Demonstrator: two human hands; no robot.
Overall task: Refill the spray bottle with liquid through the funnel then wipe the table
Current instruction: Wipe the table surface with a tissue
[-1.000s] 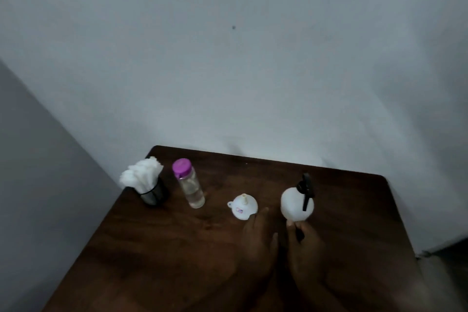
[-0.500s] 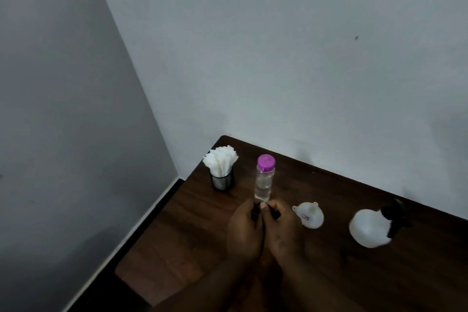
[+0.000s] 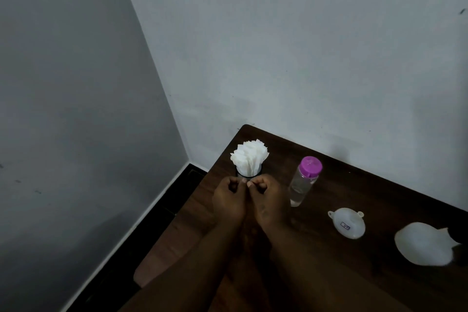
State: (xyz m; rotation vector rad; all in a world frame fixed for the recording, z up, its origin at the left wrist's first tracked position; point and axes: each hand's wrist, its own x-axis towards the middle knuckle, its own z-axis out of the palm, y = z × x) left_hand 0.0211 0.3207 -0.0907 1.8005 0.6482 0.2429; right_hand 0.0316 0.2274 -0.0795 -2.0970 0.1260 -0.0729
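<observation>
My left hand [image 3: 228, 200] and my right hand [image 3: 268, 200] sit side by side over the dark wooden table [image 3: 374, 192], fingers curled, thumb tips meeting. I see nothing held in either. They are just in front of a black holder of white napkins [image 3: 249, 159]. A clear bottle of liquid with a purple cap [image 3: 302, 182] stands upright just right of my right hand. Further right a white funnel [image 3: 348, 223] lies mouth-down. The round white spray bottle [image 3: 425, 246] is at the right edge of view, its black head mostly cut off.
The table stands in a room corner against a pale wall [image 3: 304, 58]. Its left edge drops to a dark floor with a white skirting [image 3: 152, 210]. Bare wood lies in front of the funnel and around my forearms.
The view has swung left. Both hands moved together leftward from the spray bottle, past the funnel and the clear bottle, to the napkin holder.
</observation>
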